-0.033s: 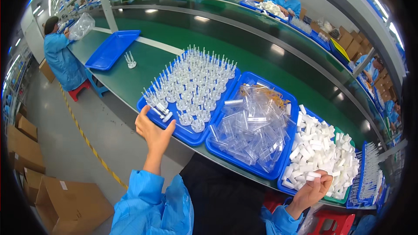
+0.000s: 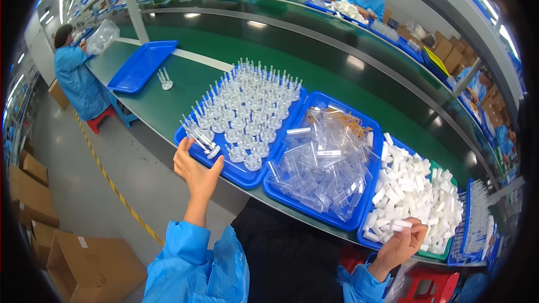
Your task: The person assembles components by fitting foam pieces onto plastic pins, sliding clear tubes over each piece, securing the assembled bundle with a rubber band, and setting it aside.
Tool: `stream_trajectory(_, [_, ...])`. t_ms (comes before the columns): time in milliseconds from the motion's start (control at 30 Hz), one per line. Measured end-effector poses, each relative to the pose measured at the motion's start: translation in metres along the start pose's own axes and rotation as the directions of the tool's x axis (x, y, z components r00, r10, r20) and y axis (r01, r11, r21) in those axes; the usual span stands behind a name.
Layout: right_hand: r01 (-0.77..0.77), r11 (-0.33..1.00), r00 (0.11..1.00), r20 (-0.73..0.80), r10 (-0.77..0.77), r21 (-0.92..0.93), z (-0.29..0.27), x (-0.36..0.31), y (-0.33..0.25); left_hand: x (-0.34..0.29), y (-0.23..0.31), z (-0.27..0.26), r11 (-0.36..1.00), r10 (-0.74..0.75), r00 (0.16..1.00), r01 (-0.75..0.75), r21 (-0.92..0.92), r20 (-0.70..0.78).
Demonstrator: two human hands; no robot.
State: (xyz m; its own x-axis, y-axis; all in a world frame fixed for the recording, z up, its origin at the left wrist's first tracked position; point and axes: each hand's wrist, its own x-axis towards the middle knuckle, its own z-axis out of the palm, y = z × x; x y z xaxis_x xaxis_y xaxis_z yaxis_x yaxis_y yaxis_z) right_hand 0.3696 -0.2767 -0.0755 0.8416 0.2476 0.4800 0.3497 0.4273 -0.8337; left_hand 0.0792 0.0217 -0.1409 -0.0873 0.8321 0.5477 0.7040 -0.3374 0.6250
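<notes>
1. Smooth green bench [image 2: 151, 98]; grey floor [image 2: 146, 163], brown carton [image 2: 95, 264] at left.
2. Right hand [image 2: 400, 248] pinches oblong white block [image 2: 401, 225] at white heap [image 2: 405, 188]'s near edge.
3. Left hand [image 2: 197, 175] spread at corner of blue tray [image 2: 247, 182], beside clear thin-stemmed pieces [image 2: 252, 129].

Glossy, clear plastic sleeves [image 2: 323, 171] glint here; matt white oblong blocks [image 2: 403, 188] beside a smooth blue rectangular plastic tray [image 2: 140, 68]!

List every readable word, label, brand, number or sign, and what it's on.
No text can be read.
Cardboard box, lower left: small white label, too small to read.
White piece in the right hand: no lettering visible.
Clear plastic pieces in the blue tray: any marking too small to read.
</notes>
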Motion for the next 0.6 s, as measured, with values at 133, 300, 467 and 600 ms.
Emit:
stream_trajectory(133, [0.033, 0.991, 0.999, 0.011, -0.032, -0.133, 0.001, -0.004, 0.011, 0.009, -0.006, 0.007, 0.993, -0.020, 0.996, 0.030, -0.111, 0.085])
stream_trajectory(300, [0.070, 0.985, 0.997, 0.045, -0.063, -0.157, 0.015, 0.000, 0.009, 0.018, -0.008, 0.007, 0.894, -0.028, 0.985, 0.100, -0.437, 0.169])
stream_trajectory(467, [0.057, 0.964, 0.998, 0.054, -0.044, -0.258, 0.026, 0.007, 0.010, 0.019, 0.001, -0.005, 0.995, 0.090, 0.965, -0.095, 0.010, 0.247])
stream_trajectory(600, [-0.007, 0.965, 1.000, -0.025, 0.001, -0.261, 0.037, 0.016, 0.007, 0.015, -0.001, -0.005, 0.984, 0.123, 0.947, -0.156, 0.090, 0.296])
